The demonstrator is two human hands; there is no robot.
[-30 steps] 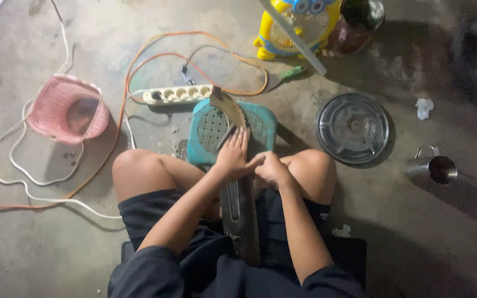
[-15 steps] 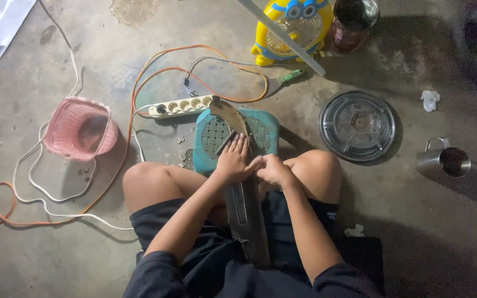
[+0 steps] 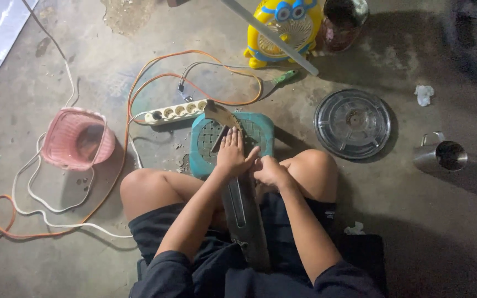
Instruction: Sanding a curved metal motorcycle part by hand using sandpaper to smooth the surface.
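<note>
— While pressed flat, with fingers spread, where does the left hand [image 3: 232,154] lie?
— On the blade [image 3: 244,215], just over the near edge of the stool [image 3: 258,132]. Runs from the lap across the stool, tip poking out past its far side.
— And the right hand [image 3: 271,172]?
— Curled, touching the blade's right edge, near side of the stool. Cannot tell whether pinching anything.
— Step in hand, at a guess?
— Looks like steadying the blade against the stool top, one palm bearing down. No tool at work yet.
— Next move calls for what?
— Probably firm downward pressure, fingers kept off the edge, and a stool that stays put.
— Any packages, labels, signs?
— None to make out. Only plain things: white power strip [image 3: 175,112] just beyond the stool, with an orange cable [image 3: 139,88] looping past it. Pink basket [image 3: 75,138] well left of the stool. Yellow fan [image 3: 282,27] far beyond it. Round metal lid [image 3: 351,124] right of the stool, then a steel cup [image 3: 443,155] further right.
</note>
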